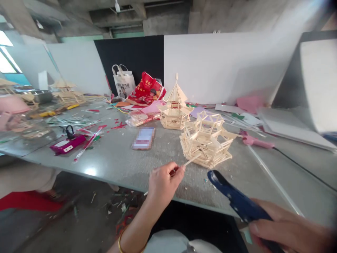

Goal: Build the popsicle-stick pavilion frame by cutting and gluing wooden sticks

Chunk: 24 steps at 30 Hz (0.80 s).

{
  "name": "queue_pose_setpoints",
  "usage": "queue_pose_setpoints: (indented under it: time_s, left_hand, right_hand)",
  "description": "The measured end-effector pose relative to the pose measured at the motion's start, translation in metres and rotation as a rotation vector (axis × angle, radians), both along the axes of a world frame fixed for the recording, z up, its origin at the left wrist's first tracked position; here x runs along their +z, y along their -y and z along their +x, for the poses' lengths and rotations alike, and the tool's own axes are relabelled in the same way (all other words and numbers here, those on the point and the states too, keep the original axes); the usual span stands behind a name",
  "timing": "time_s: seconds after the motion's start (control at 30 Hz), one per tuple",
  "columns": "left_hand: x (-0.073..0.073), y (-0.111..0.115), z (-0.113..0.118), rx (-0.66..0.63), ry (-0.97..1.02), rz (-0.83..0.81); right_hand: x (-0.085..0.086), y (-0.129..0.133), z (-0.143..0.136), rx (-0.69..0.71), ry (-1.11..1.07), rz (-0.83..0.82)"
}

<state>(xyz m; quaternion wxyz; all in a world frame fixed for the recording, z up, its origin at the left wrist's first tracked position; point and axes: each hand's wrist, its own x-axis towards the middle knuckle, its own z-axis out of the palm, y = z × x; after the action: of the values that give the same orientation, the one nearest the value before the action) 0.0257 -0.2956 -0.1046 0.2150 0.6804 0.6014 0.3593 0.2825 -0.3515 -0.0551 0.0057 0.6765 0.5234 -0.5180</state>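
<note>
My left hand (165, 181) is closed in a pinch on a thin wooden stick (191, 160), near the front edge of the table. Its far end points toward a many-sided stick model (209, 142) made of pale wooden sticks; whether they touch, I cannot tell. At the lower right my right hand (284, 223) is wrapped round a long dark blue hand tool (234, 196), blurred, its rounded end pointing toward the model. Behind stands a second stick model (176, 105) with a pointed roof.
A pink glue gun (254, 140) lies right of the models, its cord trailing off. Left are a phone (143, 138), a magenta box (67, 144) and a clear tube (88, 143). Bags (147, 91) and a white board (297, 130) are further back. Part of another person (26, 179) shows left.
</note>
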Motion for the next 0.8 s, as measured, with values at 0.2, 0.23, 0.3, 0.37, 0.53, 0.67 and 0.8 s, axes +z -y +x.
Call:
queue_pose_setpoints:
  time_s: [0.2,0.23,0.3,0.37,0.53,0.67,0.8]
  left_hand:
    - [-0.006,0.003,-0.001,0.022,-0.087,0.059]
    - [-0.007,0.003,-0.001,0.020,-0.089,0.058]
    - [-0.008,0.004,-0.002,0.015,-0.083,0.051]
    - [-0.009,0.004,-0.001,0.006,-0.075,0.042]
    - [-0.012,0.003,0.003,0.005,-0.086,0.049]
    - [-0.014,0.004,0.004,0.017,-0.127,0.074]
    - [-0.015,0.005,0.004,0.030,-0.173,0.080]
  right_hand:
    - [-0.005,-0.017,-0.034,0.046,-0.173,-0.112]
    - [-0.002,-0.018,-0.036,0.058,-0.150,-0.105]
    - [0.004,-0.019,-0.040,0.083,-0.087,-0.094]
    - [0.008,-0.020,-0.044,0.102,-0.055,-0.087]
    - [0.007,-0.020,-0.050,0.121,-0.036,-0.063]
    - [-0.001,-0.023,-0.052,0.126,-0.082,-0.051]
    - [-0.006,-0.026,-0.050,0.141,-0.096,-0.059]
